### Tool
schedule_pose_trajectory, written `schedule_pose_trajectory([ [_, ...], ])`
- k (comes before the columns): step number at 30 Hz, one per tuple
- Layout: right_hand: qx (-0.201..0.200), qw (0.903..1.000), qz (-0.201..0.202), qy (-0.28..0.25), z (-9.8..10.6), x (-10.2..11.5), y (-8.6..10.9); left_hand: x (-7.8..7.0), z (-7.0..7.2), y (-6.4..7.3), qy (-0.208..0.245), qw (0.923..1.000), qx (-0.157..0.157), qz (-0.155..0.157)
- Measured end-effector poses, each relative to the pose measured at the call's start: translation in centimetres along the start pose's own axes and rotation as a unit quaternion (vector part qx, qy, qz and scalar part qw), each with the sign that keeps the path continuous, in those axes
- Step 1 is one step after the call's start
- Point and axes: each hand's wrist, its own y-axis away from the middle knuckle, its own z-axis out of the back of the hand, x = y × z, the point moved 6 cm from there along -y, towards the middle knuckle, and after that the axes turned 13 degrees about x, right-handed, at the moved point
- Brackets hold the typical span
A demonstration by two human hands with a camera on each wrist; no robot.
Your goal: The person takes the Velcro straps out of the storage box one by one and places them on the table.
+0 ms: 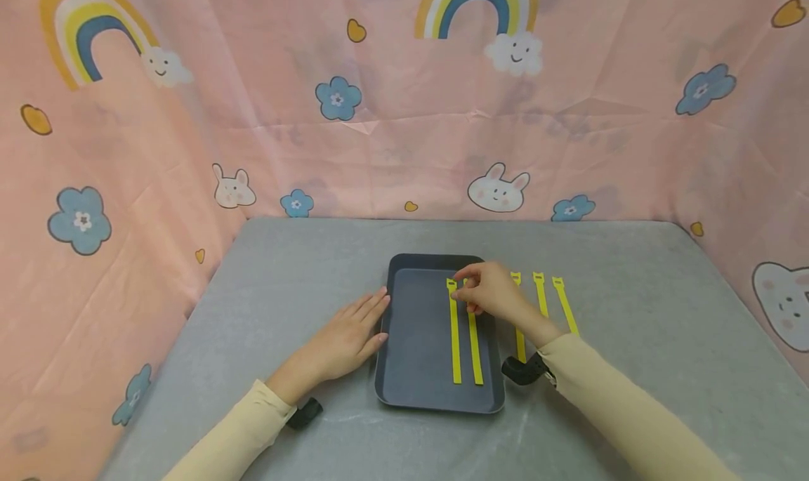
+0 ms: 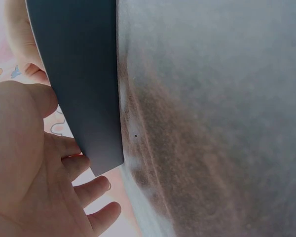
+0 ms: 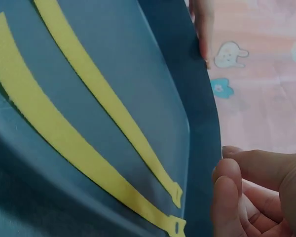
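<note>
Two yellow straps with slotted ends, like cable ties, lie in a dark grey tray. The left strap and the right strap run lengthwise, side by side. My right hand hovers over their slotted far ends, thumb and forefinger a little apart, hiding part of the right strap. In the right wrist view its bent fingers have no strap between them. My left hand rests with extended fingers against the tray's left rim; the left wrist view shows fingertips at the tray's outer wall.
Three more yellow straps, a near one, a middle one and an outer one, lie on the grey table right of the tray, partly behind my right forearm. A pink patterned curtain stands behind the table.
</note>
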Motion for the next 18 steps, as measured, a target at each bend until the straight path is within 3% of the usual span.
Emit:
schedule_pose_trajectory([
  [9, 0.011, 0.9999, 0.004, 0.012, -1.0, -0.1, -0.3, -0.1, 0.0, 0.0, 0.013, 0.9999, 0.003, 0.004],
  [18, -0.016, 0.9987, -0.040, 0.026, -1.2, -0.7, -0.6, -0.1, 0.1, 0.1, 0.008, 1.0000, 0.001, 0.000],
])
